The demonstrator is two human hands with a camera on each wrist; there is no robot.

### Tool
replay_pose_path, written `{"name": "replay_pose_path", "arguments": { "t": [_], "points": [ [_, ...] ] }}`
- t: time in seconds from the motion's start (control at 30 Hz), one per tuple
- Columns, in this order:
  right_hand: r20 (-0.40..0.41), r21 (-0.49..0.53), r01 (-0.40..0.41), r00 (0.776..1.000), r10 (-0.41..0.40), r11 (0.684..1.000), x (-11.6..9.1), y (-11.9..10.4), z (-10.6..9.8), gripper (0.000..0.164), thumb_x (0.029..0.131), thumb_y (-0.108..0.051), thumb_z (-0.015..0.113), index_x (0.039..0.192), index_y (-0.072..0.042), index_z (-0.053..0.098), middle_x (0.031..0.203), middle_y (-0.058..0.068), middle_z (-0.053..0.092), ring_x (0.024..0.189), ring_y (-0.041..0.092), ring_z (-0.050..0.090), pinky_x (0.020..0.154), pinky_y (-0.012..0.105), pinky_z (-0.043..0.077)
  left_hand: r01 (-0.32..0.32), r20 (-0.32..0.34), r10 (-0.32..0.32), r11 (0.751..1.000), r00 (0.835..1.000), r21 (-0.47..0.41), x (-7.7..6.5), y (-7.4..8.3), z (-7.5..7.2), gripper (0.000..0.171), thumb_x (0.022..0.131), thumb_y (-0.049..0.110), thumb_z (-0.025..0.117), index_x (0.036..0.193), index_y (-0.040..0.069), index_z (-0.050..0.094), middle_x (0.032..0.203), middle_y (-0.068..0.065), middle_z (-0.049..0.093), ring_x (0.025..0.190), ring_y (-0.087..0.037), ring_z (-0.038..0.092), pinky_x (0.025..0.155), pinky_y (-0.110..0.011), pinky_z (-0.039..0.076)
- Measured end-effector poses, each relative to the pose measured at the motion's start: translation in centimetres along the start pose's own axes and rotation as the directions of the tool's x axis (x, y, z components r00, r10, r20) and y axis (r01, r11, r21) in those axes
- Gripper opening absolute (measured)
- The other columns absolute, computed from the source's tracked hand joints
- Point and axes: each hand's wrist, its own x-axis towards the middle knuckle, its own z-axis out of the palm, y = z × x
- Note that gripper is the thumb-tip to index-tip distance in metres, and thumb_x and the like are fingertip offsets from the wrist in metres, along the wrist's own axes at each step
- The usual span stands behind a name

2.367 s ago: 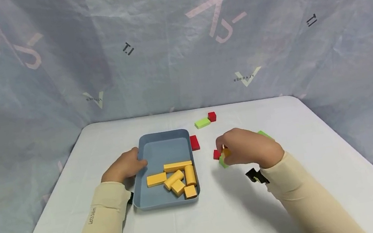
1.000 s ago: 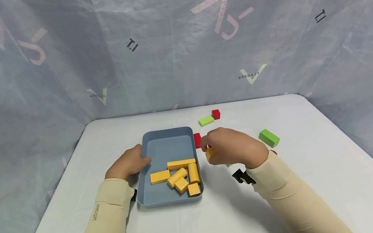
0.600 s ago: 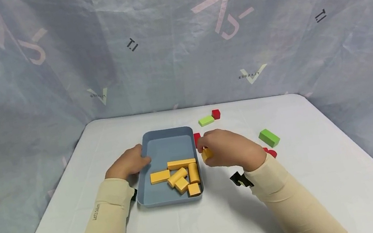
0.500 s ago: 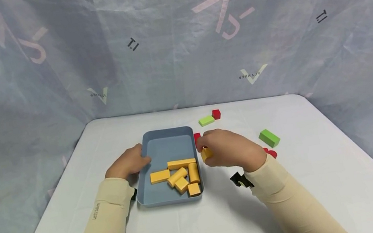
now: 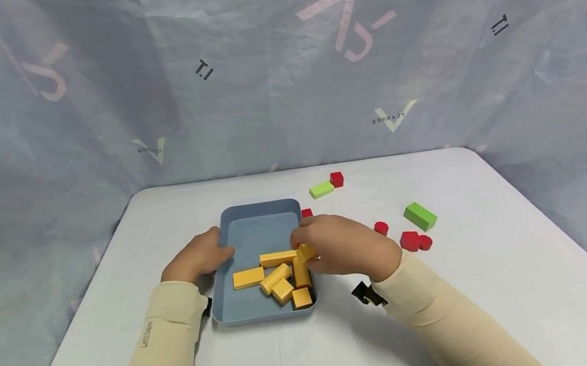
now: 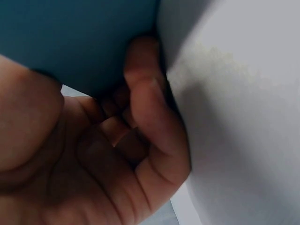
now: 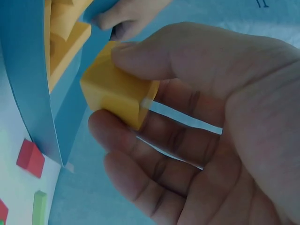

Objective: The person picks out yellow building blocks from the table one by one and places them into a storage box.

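A blue-grey tray point(image 5: 262, 311) lies on the white table with several yellow blocks inside, such as a flat oblong block point(image 5: 248, 278) and a cylinder point(image 5: 275, 279). My left hand point(image 5: 198, 257) grips its left wall, thumb over the rim; in the left wrist view the fingers point(image 6: 147, 98) curl against the outside. At the right rim, my right hand point(image 5: 346, 245) pinches a yellow block point(image 7: 117, 86) between thumb and fingers. That block is partly covered by the hand in the head view, where it hangs over the tray's right side.
Beyond the right hand lie a red cylinder point(image 5: 381, 228), a red block point(image 5: 409, 241), a red round piece point(image 5: 425, 242) and a green block point(image 5: 420, 216). Toward the back sit a light green block point(image 5: 321, 189) and a red cube point(image 5: 336, 179). Another red block point(image 5: 306, 213) lies beside the tray.
My right hand has lifted the yellow block from among the red and green pieces and carried it left to the tray's right rim. The left hand keeps its grip on the tray.
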Motion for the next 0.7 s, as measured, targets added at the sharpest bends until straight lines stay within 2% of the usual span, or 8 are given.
{"name": "replay_pose_path", "arguments": {
  "t": [0.37, 0.7],
  "points": [
    [-0.002, 0.005, 0.024, 1.0, -0.024, 1.0, 0.2, -0.6, 0.6, 0.03, 0.076, -0.016, 0.075, 0.105, -0.016, 0.069, 0.096, -0.006, 0.06, 0.084, 0.004, 0.048, 0.071, 0.024, 0.051, 0.009, 0.0, -0.009, 1.0, 1.0, 0.01, 0.1, -0.1, 0.0, 0.07, 0.094, 0.03, 0.052, 0.144, -0.007, 0.02, 0.137, -0.027, 0.04, 0.099, -0.029, 0.049, 0.082, -0.048, 0.044],
    [-0.016, 0.022, 0.059, 0.998, -0.059, 0.998, 0.6, -1.5, 1.4, 0.029, 0.078, -0.018, 0.073, 0.106, -0.016, 0.067, 0.091, -0.008, 0.057, 0.075, 0.003, 0.047, 0.066, 0.02, 0.048, -0.005, -0.002, 0.005, 1.0, 1.0, 0.009, 0.1, 0.0, 0.0, 0.068, 0.094, 0.029, 0.052, 0.143, -0.007, 0.022, 0.136, -0.027, 0.041, 0.098, -0.028, 0.05, 0.081, -0.047, 0.045]
  ]
}}
